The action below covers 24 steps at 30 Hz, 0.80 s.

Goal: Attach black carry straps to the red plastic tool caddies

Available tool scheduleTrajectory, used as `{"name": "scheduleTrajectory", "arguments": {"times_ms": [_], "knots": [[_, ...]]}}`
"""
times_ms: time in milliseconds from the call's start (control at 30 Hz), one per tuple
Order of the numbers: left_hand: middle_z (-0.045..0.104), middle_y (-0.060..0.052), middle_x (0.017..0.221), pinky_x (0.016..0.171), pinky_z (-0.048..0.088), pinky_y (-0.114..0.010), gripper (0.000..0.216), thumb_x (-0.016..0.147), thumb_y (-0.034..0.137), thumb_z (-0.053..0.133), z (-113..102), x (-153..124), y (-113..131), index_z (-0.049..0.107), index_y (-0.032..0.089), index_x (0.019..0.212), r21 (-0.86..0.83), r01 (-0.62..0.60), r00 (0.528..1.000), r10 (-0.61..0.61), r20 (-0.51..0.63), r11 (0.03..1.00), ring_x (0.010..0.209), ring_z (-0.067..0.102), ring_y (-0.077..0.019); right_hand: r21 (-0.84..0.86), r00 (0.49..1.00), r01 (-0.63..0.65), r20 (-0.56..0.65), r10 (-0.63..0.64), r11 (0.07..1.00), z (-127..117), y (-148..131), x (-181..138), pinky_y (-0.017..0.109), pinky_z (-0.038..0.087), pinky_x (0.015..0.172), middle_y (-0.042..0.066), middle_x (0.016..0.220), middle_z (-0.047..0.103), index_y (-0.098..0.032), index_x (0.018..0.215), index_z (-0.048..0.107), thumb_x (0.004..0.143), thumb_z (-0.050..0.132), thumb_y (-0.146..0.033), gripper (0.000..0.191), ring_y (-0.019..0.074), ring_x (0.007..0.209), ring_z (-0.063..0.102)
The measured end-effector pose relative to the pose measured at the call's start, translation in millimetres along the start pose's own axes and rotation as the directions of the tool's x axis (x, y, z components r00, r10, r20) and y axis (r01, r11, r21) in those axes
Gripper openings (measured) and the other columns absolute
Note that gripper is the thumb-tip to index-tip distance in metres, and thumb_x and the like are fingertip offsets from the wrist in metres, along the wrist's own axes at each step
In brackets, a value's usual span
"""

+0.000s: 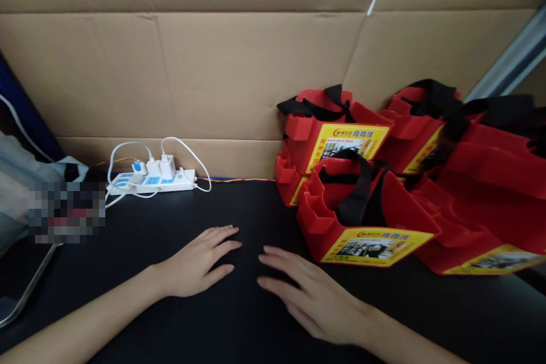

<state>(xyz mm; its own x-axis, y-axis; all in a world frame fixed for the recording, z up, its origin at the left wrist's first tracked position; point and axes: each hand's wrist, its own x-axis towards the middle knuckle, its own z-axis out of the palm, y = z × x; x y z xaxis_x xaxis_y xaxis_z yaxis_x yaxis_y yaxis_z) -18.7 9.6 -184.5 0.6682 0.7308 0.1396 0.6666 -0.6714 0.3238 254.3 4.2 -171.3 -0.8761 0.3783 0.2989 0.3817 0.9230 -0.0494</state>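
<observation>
My left hand [202, 261] lies palm down on the black tabletop [230, 324], its fingers spread and nothing in it. Facing it across a small gap is my right hand [313, 294], also without anything in it, fingers apart and slightly bent. Closest to the right hand stands a red plastic tool box [315, 239] with a black strap handle and a yellow printed label [377, 247]. Neither hand touches it. More red boxes of the same kind, such as a stacked one [298, 128], stand behind it and to its right.
A white power strip [181, 182] with chargers and looped white cables lies at the back left. Cardboard panels [222, 79] rise along the table's rear edge. At the far left are a translucent plastic bag [17, 182] and a blurred-out patch.
</observation>
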Motion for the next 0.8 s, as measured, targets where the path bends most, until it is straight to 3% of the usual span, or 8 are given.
{"name": "scheduleTrajectory", "arguments": {"times_ms": [133,233,400,800], "knots": [[0.032,-0.008,0.144,0.108,0.023,-0.051,0.046,0.089,0.041,0.039,-5,-2,-12,0.038,0.026,0.133,0.031,0.027,0.999,-0.028,0.021,0.999,0.134,0.025,-0.0239,0.159,0.976,-0.216,0.032,0.214,0.963,21,21,48,0.039,0.033,0.105,0.014,0.142,0.033,-0.014,0.136,0.035,0.088,0.039,-0.022,0.048,0.0176,0.133,0.027],[0.03,-0.008,0.145,0.107,0.021,-0.053,0.047,0.089,0.045,0.036,-7,-3,-22,0.038,0.027,0.133,0.078,0.11,0.994,-0.11,0.006,0.991,0.135,0.023,-0.0243,0.18,0.956,-0.29,0.093,0.278,0.94,31,35,60,0.043,0.029,0.107,0.013,0.142,0.033,-0.016,0.135,0.037,0.09,0.038,-0.03,0.047,0.0198,0.133,0.026],[0.029,-0.007,0.146,0.108,0.021,-0.052,0.045,0.09,0.044,0.033,-6,-3,-28,0.038,0.028,0.133,0.101,0.142,0.99,-0.142,-0.006,0.985,0.135,0.022,-0.0234,0.177,0.964,-0.253,0.13,0.233,0.951,31,38,56,0.045,0.025,0.108,0.007,0.143,0.034,-0.023,0.132,0.042,0.092,0.035,-0.029,0.042,0.0186,0.134,0.024],[0.029,-0.007,0.145,0.107,0.022,-0.051,0.045,0.091,0.044,0.032,-6,-3,-27,0.038,0.028,0.133,0.124,0.128,0.992,-0.128,-0.002,0.984,0.134,0.024,-0.0237,0.1,0.967,-0.236,0.123,0.224,0.967,32,38,55,0.042,0.028,0.107,0.008,0.142,0.035,-0.021,0.132,0.043,0.091,0.035,-0.027,0.042,0.0184,0.132,0.028]]}}
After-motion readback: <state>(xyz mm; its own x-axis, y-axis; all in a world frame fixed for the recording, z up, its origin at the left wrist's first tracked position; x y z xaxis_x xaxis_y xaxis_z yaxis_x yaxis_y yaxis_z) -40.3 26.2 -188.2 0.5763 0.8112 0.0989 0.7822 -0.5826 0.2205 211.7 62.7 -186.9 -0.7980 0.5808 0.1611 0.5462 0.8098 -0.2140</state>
